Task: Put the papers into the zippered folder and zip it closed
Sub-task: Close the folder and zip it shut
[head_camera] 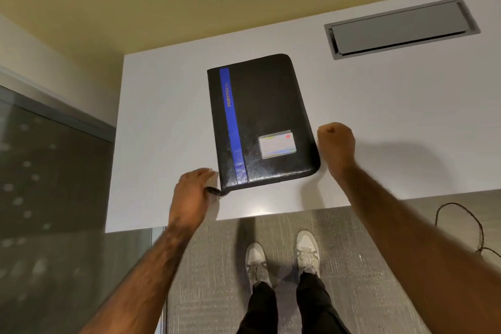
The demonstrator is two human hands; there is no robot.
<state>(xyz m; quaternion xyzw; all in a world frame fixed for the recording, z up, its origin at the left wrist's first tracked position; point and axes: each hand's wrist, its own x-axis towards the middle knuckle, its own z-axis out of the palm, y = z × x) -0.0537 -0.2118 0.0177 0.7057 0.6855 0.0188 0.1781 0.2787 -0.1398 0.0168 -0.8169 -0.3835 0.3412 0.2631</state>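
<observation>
The black folder (260, 122) lay flat and closed near the table's (379, 116) front edge, no papers showing. The left hand (189, 195) curled at its near-left corner, apparently pinching the zipper pull (214, 191); the right hand (337, 145), a loose empty fist, rested just beside the right edge, probably to steady it.

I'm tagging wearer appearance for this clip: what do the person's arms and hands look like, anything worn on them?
Both forearms are bare, with no sleeves in view. The left hand and right hand show no gloves, watch, bracelet or visible rings. No cables or markings on them.
</observation>
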